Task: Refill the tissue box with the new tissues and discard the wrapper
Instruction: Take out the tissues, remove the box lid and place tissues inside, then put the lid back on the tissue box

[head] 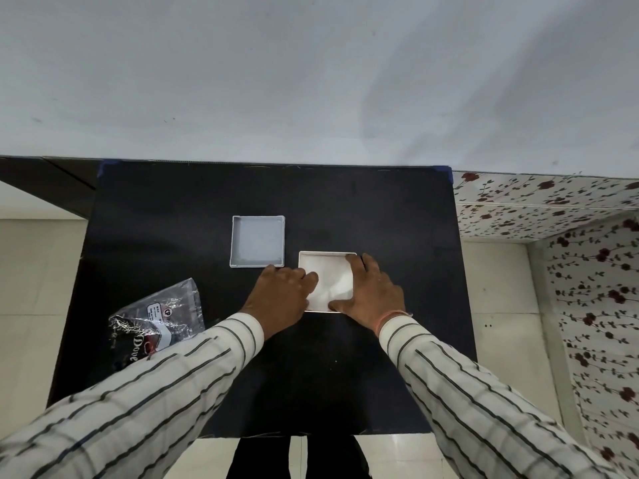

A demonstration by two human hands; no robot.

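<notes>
A white square tissue box (325, 256) sits on the black table (207, 209), right of centre, with white tissues (332, 281) lying inside it. My left hand (281, 299) rests at the box's left side, its fingertips pressing on the tissues. My right hand (370, 290) lies over the box's right side, fingers spread, thumb at the near edge. The box's empty white lid (257, 240) lies upturned just behind and to the left. A crumpled clear plastic wrapper (159, 319) with dark print lies at the table's left front, partly hidden by my left sleeve.
The table stands against a pale wall (311, 81). A surface covered in flowered cloth (553, 202) is to the right, and pale floor tiles (34, 271) show on both sides.
</notes>
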